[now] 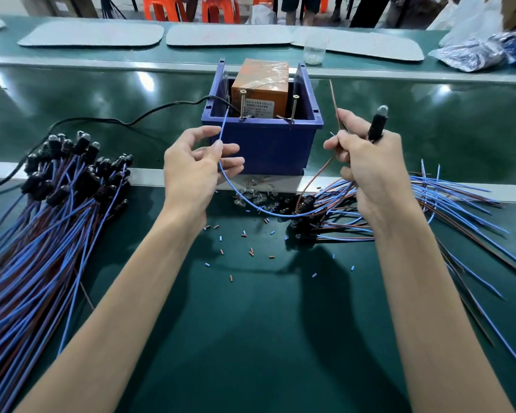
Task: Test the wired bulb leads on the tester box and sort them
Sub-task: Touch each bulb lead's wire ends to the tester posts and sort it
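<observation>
Forearms (149, 278) in foreground; hands hold one bulb lead (268, 214) just before the tester box (265, 144).
Left hand (197, 162) pinches the blue wire (223, 126), tip upright near the left screw (242, 104); right hand (367, 165) grips bulb (381, 110) and brown wire (334, 99), tip upright, right of the right screw (294, 107). Box holds an orange unit (261, 84).

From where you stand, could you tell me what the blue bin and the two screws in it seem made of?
The blue bin looks like moulded plastic: even colour, dull sheen, a moulded lip at the rim. The left screw and right screw look like bare metal, pale and shiny with visible threads. Which metal, I cannot tell.
</observation>
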The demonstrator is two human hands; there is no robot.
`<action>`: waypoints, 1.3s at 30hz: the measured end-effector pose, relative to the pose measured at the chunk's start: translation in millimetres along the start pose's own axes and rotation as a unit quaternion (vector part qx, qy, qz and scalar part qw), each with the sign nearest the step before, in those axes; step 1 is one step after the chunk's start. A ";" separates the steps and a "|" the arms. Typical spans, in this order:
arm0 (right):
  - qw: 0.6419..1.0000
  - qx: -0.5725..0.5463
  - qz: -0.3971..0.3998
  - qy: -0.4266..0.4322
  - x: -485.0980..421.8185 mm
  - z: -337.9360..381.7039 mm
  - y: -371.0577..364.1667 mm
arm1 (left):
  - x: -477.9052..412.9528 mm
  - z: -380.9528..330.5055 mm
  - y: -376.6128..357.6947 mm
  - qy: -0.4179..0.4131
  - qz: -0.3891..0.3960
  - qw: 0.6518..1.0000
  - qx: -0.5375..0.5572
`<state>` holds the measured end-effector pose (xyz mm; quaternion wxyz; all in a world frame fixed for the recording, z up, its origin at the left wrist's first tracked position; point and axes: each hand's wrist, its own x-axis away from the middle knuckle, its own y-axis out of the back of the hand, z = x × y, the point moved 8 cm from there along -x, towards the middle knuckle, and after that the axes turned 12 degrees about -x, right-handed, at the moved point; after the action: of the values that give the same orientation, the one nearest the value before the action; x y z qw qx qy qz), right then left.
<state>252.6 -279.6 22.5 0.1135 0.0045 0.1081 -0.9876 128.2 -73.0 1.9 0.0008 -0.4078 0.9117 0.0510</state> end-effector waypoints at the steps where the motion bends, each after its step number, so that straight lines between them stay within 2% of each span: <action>1: 1.000 0.000 0.001 -0.001 -0.3 -0.7 -0.4 | 0.4 0.4 0.5 0.003 -0.003 1.000 0.004; 7: 0.999 0.001 -0.010 -0.031 -0.7 -7.0 -2.2 | -0.7 3.0 0.3 0.010 -0.010 0.999 0.040; 13: 0.998 0.021 0.018 -0.053 1.0 -9.8 -6.9 | 1.7 -3.6 -6.3 -0.024 0.035 0.999 -0.008; 23: 0.998 0.034 0.031 -0.053 1.0 -12.4 -8.9 | 4.4 -2.3 -3.9 -0.003 0.011 1.000 0.022; 39: 0.998 0.025 0.047 -0.043 2.2 -9.0 -10.2 | -0.4 2.7 -3.5 -0.007 0.006 1.000 -0.010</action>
<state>248.0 -268.4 15.8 0.1641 -0.0303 0.0778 -0.9829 131.0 -74.8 -1.1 0.0027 -0.4024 0.9133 0.0627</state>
